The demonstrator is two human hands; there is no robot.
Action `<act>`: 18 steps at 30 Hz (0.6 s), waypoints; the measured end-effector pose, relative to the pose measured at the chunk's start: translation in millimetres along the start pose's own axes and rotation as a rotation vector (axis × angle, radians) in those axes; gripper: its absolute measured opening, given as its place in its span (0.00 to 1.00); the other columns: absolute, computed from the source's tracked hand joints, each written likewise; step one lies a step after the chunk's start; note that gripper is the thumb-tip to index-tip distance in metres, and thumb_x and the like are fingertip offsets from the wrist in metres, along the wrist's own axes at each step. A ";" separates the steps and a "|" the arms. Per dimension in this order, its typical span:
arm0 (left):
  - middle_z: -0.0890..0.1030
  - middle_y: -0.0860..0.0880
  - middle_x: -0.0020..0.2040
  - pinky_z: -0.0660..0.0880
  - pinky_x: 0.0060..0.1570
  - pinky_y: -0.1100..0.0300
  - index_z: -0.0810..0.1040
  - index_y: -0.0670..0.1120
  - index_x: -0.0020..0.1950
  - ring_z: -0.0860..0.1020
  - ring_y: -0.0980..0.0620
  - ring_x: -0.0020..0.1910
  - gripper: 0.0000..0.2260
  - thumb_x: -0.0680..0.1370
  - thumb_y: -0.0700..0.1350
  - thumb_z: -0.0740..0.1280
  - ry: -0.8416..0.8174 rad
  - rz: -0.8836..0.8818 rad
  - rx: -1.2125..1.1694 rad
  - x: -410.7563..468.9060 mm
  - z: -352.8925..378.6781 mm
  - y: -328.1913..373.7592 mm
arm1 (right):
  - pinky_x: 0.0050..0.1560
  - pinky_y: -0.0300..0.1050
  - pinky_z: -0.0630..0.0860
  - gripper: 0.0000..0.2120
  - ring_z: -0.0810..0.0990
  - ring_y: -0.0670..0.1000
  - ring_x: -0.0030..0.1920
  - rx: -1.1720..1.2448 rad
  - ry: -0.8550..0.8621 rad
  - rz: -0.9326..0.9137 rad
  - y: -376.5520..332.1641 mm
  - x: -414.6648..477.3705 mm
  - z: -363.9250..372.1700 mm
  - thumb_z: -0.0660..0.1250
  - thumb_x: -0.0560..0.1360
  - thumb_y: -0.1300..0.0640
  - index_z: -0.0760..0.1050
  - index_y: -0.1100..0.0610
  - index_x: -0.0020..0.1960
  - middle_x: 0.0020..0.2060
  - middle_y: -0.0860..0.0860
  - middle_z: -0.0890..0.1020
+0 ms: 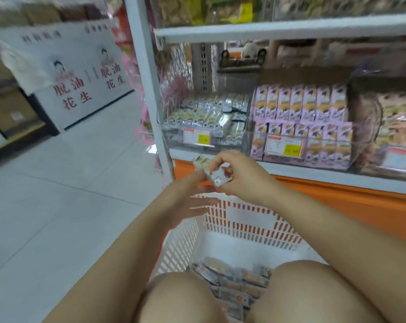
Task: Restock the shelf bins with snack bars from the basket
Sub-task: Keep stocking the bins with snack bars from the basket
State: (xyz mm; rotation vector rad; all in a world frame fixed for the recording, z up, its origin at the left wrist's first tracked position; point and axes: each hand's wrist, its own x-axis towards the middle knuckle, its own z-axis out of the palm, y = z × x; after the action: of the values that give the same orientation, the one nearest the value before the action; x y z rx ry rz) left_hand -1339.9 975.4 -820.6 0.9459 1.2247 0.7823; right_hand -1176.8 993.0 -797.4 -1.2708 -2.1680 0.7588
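Observation:
My right hand (241,176) grips a wrapped snack bar (209,170) above the far rim of the white slatted basket (251,220). My left hand (190,197) is blurred beside it, fingers spread and relaxed, its fingertips near the bar's lower end. More wrapped snack bars (232,283) lie in the basket's bottom between my knees. Straight ahead on the shelf stands a clear bin (204,117) partly filled with the same silver-wrapped bars.
To the right of that bin is a bin of pink boxed snacks (302,122), then a bin of brown-wrapped snacks (393,127). A white shelf post (148,89) stands left of the bins. An orange panel (360,206) runs under the shelf. Tiled floor (69,194) lies left.

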 end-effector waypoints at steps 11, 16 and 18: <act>0.84 0.48 0.48 0.75 0.52 0.55 0.76 0.45 0.59 0.83 0.50 0.47 0.10 0.79 0.45 0.64 0.073 0.244 -0.165 -15.5 23.0 13.4 | 0.49 0.44 0.78 0.11 0.80 0.50 0.49 0.489 0.218 0.227 -25.4 -11.2 0.3 0.73 0.72 0.58 0.72 0.50 0.50 0.51 0.46 0.77; 0.79 0.49 0.59 0.76 0.49 0.59 0.69 0.48 0.70 0.80 0.55 0.50 0.21 0.78 0.49 0.66 0.242 0.321 0.045 -17.9 24.1 24.5 | 0.40 0.42 0.76 0.11 0.79 0.50 0.44 0.758 0.442 0.354 -26.2 -4.3 -7.1 0.71 0.72 0.64 0.72 0.52 0.46 0.47 0.51 0.80; 0.71 0.50 0.67 0.75 0.50 0.62 0.62 0.52 0.74 0.76 0.56 0.56 0.26 0.78 0.48 0.66 0.417 0.440 0.321 -19.1 19.4 30.6 | 0.45 0.46 0.79 0.10 0.78 0.48 0.39 0.846 0.505 0.373 -25.6 -4.0 -12.0 0.70 0.72 0.65 0.74 0.53 0.46 0.45 0.51 0.80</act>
State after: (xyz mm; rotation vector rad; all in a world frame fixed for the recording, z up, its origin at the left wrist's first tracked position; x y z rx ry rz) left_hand -1324.2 967.8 -783.5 1.3905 1.5572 1.1956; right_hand -1182.5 981.6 -771.9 -1.2081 -1.0231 1.1747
